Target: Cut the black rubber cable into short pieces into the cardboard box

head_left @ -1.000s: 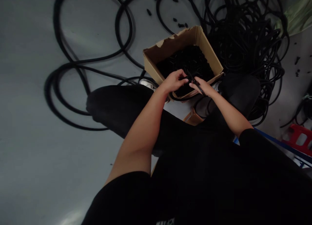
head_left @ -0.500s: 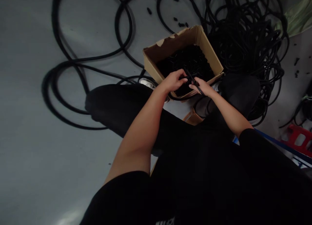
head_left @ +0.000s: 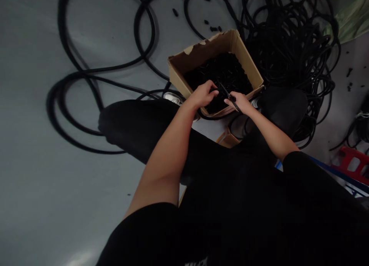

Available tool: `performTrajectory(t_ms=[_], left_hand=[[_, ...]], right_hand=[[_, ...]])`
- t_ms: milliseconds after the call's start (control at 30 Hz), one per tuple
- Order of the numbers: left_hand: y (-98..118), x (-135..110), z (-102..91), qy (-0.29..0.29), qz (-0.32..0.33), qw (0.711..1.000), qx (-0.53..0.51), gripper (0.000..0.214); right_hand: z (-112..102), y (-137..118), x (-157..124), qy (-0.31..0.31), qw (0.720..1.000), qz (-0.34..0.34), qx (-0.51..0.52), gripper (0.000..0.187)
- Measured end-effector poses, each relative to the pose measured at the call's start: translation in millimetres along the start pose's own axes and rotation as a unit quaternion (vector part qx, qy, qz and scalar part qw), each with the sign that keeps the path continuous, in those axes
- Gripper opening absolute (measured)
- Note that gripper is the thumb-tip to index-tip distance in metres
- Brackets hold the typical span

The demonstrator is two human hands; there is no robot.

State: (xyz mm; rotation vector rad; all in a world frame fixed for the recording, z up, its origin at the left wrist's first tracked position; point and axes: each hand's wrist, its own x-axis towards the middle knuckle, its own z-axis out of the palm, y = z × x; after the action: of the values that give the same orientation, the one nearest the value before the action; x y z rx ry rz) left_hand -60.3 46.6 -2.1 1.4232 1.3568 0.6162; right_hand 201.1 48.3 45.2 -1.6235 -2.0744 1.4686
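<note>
Grey floor [head_left: 57,204] spreads around me, widest to the left of my left hand [head_left: 205,93], with big loops of black hose [head_left: 137,29] lying across it. Ahead of my hands stands an open cardboard box [head_left: 179,79], and both hands reach over its near edge. Inside, just beyond my fingers, lies a heap of short black pieces [head_left: 230,68]; by my judgement plenty is done, though the box walls still rise above the heap. Long lengths remain whole: the loops to the left, and a dense black tangle [head_left: 284,50] beyond and right of my right hand [head_left: 238,101]. Ahead of the box, a few loose bits [head_left: 213,29] dot the floor.

My right hand is closed around a slim dark tool [head_left: 225,90] pointing forward and leftward over the heap. My left hand is curled, thumb near fingertips; whether it pinches anything black I cannot tell. Only a narrow gap parts the two hands.

For moving, I judge upward easiest. The near rim sits close under my wrists, my knees flank them, and the tangle crowds the right side, while the box's torn far edge stands well ahead.
</note>
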Motion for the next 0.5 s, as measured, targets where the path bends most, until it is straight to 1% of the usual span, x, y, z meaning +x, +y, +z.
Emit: performTrajectory(t_ms=[100,200,267,400,500], left_hand=[[-0.5,1.6,-0.4,0.018,0.001,1.0,-0.018,0.026],[-2.0,2.4,0.6,0.019,-0.006,0.999,-0.029,0.029],[-3.1,3.2,0.7,0.024,-0.012,0.999,-0.033,0.032],[0.3,5.1,1.4,0.016,-0.018,0.998,-0.061,0.04],[10.3,5.7,4.1,0.003,-0.02,0.993,-0.12,0.047]], right_hand=[[2.4,2.2,-1.1,0.0,1.0,0.014,0.024,0.034],[6.4,6.9,0.1,-0.023,0.996,0.056,0.07,0.038],[8.8,9.6,1.4,-0.04,0.992,0.07,0.101,0.039],[12.1,13.3,4.9,-0.054,0.986,0.053,0.15,0.034],[17.0,15.8,9.8,-0.055,0.987,0.031,0.15,0.033]])
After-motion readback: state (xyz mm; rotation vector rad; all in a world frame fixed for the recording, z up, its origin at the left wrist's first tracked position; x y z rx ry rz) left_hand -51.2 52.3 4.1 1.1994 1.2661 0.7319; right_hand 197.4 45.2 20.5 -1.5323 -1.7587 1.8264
